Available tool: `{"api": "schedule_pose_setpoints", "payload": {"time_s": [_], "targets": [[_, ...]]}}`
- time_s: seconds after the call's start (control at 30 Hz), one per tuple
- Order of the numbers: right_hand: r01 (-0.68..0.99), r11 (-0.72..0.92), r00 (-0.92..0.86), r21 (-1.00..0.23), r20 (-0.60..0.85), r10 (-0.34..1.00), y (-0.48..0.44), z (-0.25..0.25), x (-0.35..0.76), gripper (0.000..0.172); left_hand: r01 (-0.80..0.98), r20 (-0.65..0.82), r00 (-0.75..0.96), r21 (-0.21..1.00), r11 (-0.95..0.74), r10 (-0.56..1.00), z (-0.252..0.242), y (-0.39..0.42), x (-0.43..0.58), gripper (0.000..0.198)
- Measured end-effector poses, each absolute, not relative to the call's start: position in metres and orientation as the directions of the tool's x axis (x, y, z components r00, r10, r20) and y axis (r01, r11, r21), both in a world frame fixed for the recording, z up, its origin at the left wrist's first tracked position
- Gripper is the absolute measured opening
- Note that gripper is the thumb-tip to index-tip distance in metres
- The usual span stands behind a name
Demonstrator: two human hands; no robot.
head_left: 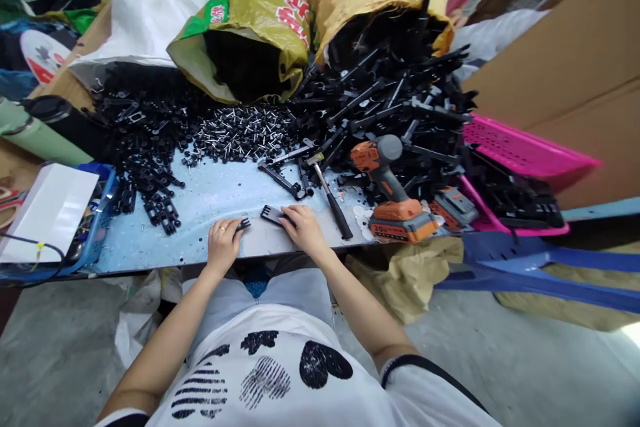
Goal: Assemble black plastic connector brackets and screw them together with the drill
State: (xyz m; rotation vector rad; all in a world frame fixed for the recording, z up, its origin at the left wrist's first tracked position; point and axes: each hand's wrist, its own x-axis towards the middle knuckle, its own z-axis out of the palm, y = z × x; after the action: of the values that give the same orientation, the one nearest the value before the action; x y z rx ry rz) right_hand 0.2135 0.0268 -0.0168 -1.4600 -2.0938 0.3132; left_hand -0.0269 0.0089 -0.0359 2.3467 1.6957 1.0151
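Near the front edge of the table, my left hand [223,243] is closed on a small black plastic part [244,223] with prongs at its end. To its right, my right hand [305,230] grips a longer black plastic piece [274,215], whose slotted end points left toward the small part. A short gap separates the two parts. A hammer [333,203] with a black handle lies just right of my right hand. Beyond my hands, a pile of screws with black heads [245,132] sits in the middle of the table.
A cordless drill [390,187] stands right of the hammer, beside a pink basket [530,147] of black parts. Black pieces are heaped at left [145,140] and right [400,100]. Open sacks [250,13] stand behind. A blue basket [103,220] is at far left.
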Motion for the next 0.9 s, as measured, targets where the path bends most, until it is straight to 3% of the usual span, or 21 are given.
{"api": "schedule_pose_setpoints", "payload": {"time_s": [0.17,0.33,0.47,0.53,0.6,0.67,0.77,0.9], "targets": [[0.761,0.372,-0.189,-0.531,0.367,0.911,0.009,-0.011,0.215,0.033,0.884,0.369,0.186,0.342,-0.319,0.911,-0.053,0.012,-0.027,0.033],[0.792,0.321,0.043,-0.519,0.572,0.819,-0.028,0.02,0.255,0.035,0.874,0.415,0.196,0.338,-0.35,0.889,-0.054,0.011,-0.03,0.032],[0.828,-0.003,0.47,-0.561,0.689,0.552,-0.055,0.036,0.34,0.035,0.868,0.417,0.203,0.342,-0.36,0.886,-0.055,0.014,-0.031,0.032],[0.734,-0.162,0.661,-0.659,0.639,0.394,-0.064,0.034,0.391,0.039,0.874,0.413,0.206,0.33,-0.356,0.887,-0.054,0.015,-0.031,0.033],[0.614,-0.252,0.782,-0.748,0.533,0.322,-0.07,0.024,0.437,0.043,0.881,0.417,0.221,0.302,-0.363,0.882,-0.054,0.016,-0.031,0.034],[0.515,-0.308,0.845,-0.8,0.414,0.338,-0.073,0.012,0.469,0.044,0.887,0.43,0.246,0.263,-0.381,0.869,-0.054,0.017,-0.031,0.035],[0.466,-0.312,0.831,-0.828,0.289,0.476,-0.071,-0.006,0.482,0.046,0.896,0.446,0.274,0.204,-0.395,0.852,-0.053,0.017,-0.03,0.036],[0.587,-0.044,0.587,-0.809,0.387,0.711,-0.058,-0.013,0.45,0.055,0.908,0.443,0.297,0.142,-0.394,0.846,-0.05,0.017,-0.027,0.035]]}}
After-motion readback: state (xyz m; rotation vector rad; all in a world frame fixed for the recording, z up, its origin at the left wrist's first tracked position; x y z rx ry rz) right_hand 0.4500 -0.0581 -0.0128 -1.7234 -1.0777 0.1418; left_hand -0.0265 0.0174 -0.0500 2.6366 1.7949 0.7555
